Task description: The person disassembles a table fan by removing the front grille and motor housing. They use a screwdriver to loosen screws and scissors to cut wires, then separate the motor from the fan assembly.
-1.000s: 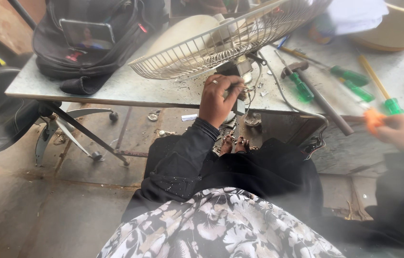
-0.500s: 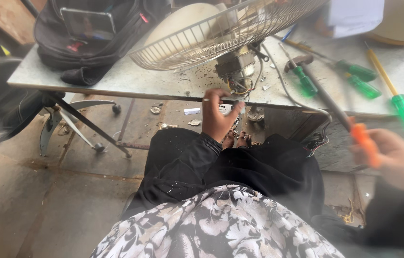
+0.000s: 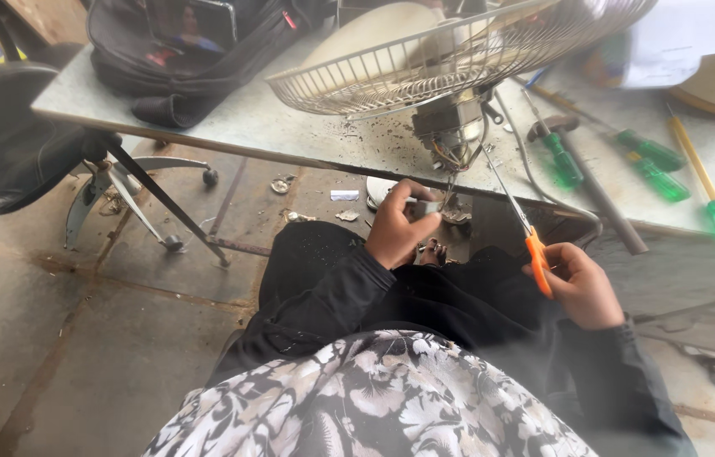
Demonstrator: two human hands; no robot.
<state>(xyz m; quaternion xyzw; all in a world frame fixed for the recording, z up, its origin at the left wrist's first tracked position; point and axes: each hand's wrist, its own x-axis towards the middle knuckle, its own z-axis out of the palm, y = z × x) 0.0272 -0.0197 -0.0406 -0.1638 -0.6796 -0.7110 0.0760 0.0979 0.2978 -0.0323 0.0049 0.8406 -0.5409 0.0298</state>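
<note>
two hands are at work just under the near edge of the desk, below the fan motor that hangs beneath the wire fan guard. the left hand is closed in a pinch on a small pale part at the end of the thin wires dropping from the motor, and the right hand is wrapped round the orange handle of a screwdriver whose slim shaft slants up and left toward the motor's underside. the tip seems to end among the wires, though exactly what it touches is too small to tell. to do this well, i would judge the left hand should keep the part steady and the wires slack rather than tugged (they look thin and easily torn from the winding), while the right hand steers the tip squarely onto its mark before any twist or push, since a slip could stab the left fingers close by. spare green-handled screwdrivers and a hammer lie to the right on the desk, well apart from the work, and a black bag sits far left.
</note>
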